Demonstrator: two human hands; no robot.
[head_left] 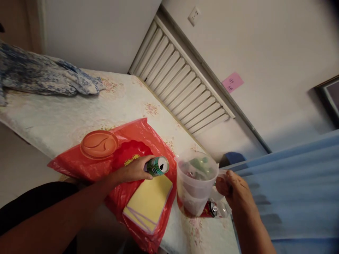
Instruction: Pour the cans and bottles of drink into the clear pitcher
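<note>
your left hand (135,168) is clamped round a small green metal can (156,166) above the red plastic bag (137,130) — your right hand (237,187) grips the handle of a translucent plastic pitcher (195,183).

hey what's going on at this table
The person's left hand holds an opened green drink can above a pale yellow rectangular item on a red plastic sheet. The right hand grips the handle of a translucent plastic pitcher, which has something green inside.
</note>
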